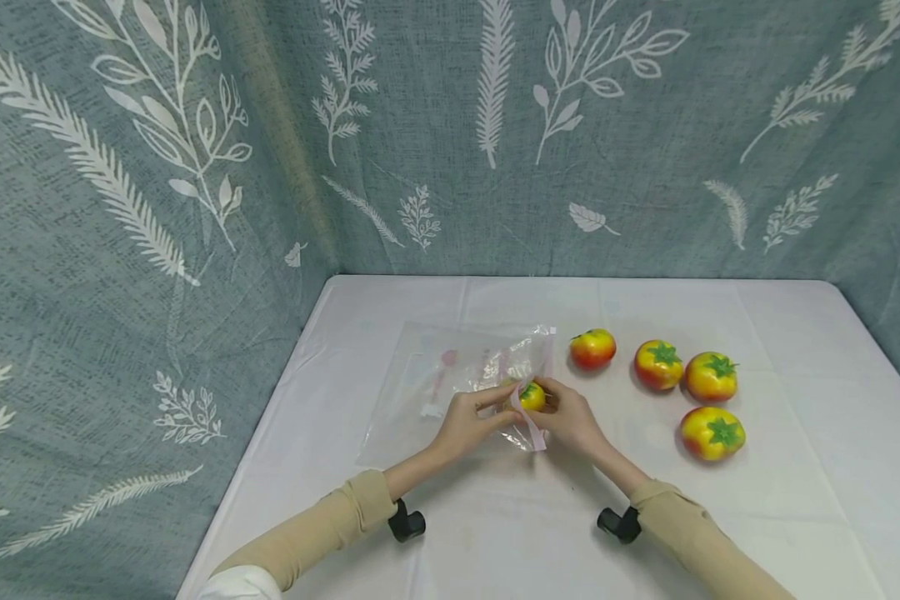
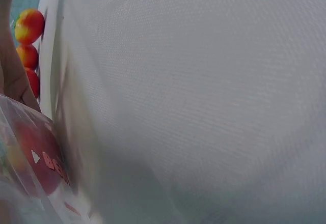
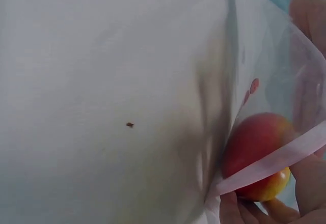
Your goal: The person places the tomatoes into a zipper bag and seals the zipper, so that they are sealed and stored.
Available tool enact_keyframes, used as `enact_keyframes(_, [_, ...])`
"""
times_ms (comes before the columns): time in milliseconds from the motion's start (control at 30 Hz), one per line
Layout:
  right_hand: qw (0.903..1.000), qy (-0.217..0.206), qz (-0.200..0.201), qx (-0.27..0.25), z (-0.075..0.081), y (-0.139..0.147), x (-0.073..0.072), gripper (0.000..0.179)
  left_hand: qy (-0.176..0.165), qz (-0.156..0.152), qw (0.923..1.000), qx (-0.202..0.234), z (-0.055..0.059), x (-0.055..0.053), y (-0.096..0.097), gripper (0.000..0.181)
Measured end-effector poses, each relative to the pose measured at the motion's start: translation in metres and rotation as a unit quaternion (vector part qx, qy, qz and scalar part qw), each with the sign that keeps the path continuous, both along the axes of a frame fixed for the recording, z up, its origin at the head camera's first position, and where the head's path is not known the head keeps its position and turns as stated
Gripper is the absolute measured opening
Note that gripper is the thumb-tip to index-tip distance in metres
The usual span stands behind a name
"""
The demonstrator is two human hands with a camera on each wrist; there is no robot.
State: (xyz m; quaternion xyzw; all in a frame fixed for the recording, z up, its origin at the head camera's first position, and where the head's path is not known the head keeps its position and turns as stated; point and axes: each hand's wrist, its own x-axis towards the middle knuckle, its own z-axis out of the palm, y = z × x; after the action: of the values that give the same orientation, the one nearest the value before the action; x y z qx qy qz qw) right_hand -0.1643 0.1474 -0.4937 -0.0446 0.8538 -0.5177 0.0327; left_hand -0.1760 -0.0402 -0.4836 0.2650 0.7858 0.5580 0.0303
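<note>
A clear zip-top plastic bag (image 1: 412, 392) with pinkish print lies flat on the white table, its opening facing right. My left hand (image 1: 465, 425) grips the bag at its mouth, fingers and thumb spread around the opening. At that opening, my right hand (image 1: 570, 417) holds a red-and-yellow tomato-like fruit (image 1: 531, 397) with a green leafy top. The bag's pale seal strip (image 3: 275, 158) crosses in front of the fruit in the right wrist view. In the left wrist view the fruit (image 2: 38, 158) shows red through the printed film.
To the right of the bag, similar fruits lie on the white tablecloth (image 1: 495, 533): one fruit (image 1: 592, 349) near the bag, then a fruit (image 1: 657, 365), another (image 1: 711, 377) and a nearer one (image 1: 712, 433). A grey-green leaf-patterned curtain (image 1: 450, 133) hangs behind and at the left.
</note>
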Motion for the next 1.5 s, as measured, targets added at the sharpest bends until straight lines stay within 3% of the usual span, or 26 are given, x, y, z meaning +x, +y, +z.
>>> enact_keyframes(233, [0.9999,0.005,-0.002,0.009,0.000,-0.005,-0.005,0.053,0.001,0.004,1.0000,-0.005,0.005,0.003,0.001,0.044])
enact_keyframes(433, [0.9999,0.009,0.011,0.009,-0.001,-0.006,-0.009,0.047,0.006,0.000,0.9998,-0.018,0.033,0.014,0.001,0.042])
enact_keyframes(567, [0.9998,0.006,0.016,0.005,-0.002,-0.007,-0.013,0.046,0.004,0.004,0.9997,-0.025,0.039,0.017,0.000,0.042])
enact_keyframes(833, [0.9998,0.002,0.009,0.015,-0.001,-0.014,-0.019,0.041,0.000,0.009,0.9999,-0.012,0.006,0.003,-0.001,0.044])
enact_keyframes(1000, [0.9993,0.008,-0.003,0.036,-0.001,-0.020,-0.024,0.037,-0.001,0.010,0.9999,-0.009,0.002,0.002,-0.002,0.043])
enact_keyframes(1200, [0.9985,-0.017,-0.016,0.050,-0.001,-0.025,-0.029,0.012,0.020,0.004,0.9998,-0.008,0.002,0.002,-0.003,0.043])
enact_keyframes(1400, [0.9973,-0.036,-0.019,0.062,-0.002,-0.028,-0.035,0.023,0.029,0.003,0.9996,-0.008,0.001,0.001,-0.003,0.043])
enact_keyframes(1500, [0.9973,-0.033,-0.020,0.062,-0.002,-0.029,-0.036,0.003,0.022,0.008,0.9997,-0.005,0.002,0.002,-0.003,0.043])
